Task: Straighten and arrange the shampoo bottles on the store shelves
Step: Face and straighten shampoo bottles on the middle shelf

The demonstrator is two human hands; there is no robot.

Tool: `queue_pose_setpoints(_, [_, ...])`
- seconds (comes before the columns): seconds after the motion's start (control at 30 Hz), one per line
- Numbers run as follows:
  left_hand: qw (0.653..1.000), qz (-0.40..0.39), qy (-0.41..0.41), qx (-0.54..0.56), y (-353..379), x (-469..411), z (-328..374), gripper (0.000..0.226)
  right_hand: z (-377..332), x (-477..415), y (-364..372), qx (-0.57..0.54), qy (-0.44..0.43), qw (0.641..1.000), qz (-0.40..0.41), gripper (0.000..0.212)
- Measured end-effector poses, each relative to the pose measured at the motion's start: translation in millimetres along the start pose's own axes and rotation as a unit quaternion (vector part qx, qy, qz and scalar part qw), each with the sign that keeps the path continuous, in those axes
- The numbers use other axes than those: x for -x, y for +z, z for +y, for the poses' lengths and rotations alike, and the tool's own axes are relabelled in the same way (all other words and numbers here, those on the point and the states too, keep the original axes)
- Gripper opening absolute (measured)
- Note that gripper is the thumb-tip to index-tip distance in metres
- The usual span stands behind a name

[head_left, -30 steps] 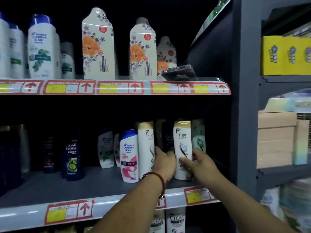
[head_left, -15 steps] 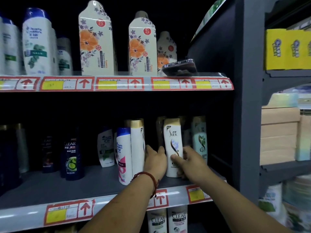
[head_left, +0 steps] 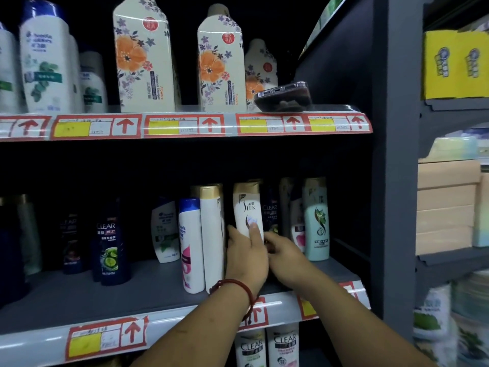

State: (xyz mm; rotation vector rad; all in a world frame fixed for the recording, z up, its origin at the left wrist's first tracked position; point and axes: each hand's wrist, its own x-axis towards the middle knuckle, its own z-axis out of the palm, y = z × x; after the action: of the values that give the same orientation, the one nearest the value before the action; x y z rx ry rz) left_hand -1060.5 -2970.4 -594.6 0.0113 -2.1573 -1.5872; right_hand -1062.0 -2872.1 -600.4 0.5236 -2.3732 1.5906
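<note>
Head view: my left hand [head_left: 246, 258] grips the white Slek bottle [head_left: 247, 207], thumb on its label, at the middle shelf [head_left: 132, 284] between a gold-capped white bottle [head_left: 211, 234] at left and a dark Clear bottle [head_left: 270, 210] at right. My right hand [head_left: 287, 258] lies against its lower right side; I cannot tell if it grips.

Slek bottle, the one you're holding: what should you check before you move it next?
1. Left hand grips Slek bottle, thumb on its front: ok.
2. Right hand grip, low beside it: cannot tell.
3. Label faces front: ok.
4. Bottle's base set down: cannot tell, hands hide it.
5. Gold-capped white bottle beside it shows its side, not its label: not ok.
6. Phone pokes over the upper shelf edge: not ok.
</note>
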Motion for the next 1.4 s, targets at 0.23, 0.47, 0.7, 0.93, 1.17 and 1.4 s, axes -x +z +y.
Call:
queue_pose_setpoints(0.23, [0.987, 0.013, 0.130, -0.099, -4.9, 44.3, 22.4, 0.079, 12.7, -7.6, -15.4, -0.098, 0.083, 0.978, 0.164, 0.033])
queue_pose_setpoints(0.47, [0.975, -0.064, 0.199, -0.080, 13.1, 63.6, 34.1, 0.050, 35.7, -18.1, -31.0, -0.038, 0.102, 0.985, 0.136, 0.040])
queue_pose_setpoints(0.7, [0.995, -0.094, 0.000, 0.020, 33.7, -7.3, 17.2, 0.059, 33.4, -25.8, -31.7, -0.152, 0.135, 0.977, 0.058, 0.082])
queue_pose_setpoints(0.93, [0.952, -0.127, -0.154, 0.230, 28.7, -25.9, -3.6, 0.084, 13.3, -23.4, -32.9, -0.273, 0.175, 0.946, 0.025, 0.085])
queue_pose_setpoints(1.17, [0.955, -0.134, -0.160, 0.210, 30.2, -27.1, -5.4, 0.086, 17.4, -27.9, -29.2, -0.277, 0.154, 0.948, 0.030, 0.078])
queue_pose_setpoints(1.4, [0.995, -0.077, -0.049, -0.040, 13.7, -11.3, 7.9, 0.020, 25.3, -13.1, -38.4, -0.006, 0.098, 0.986, 0.131, 0.022])
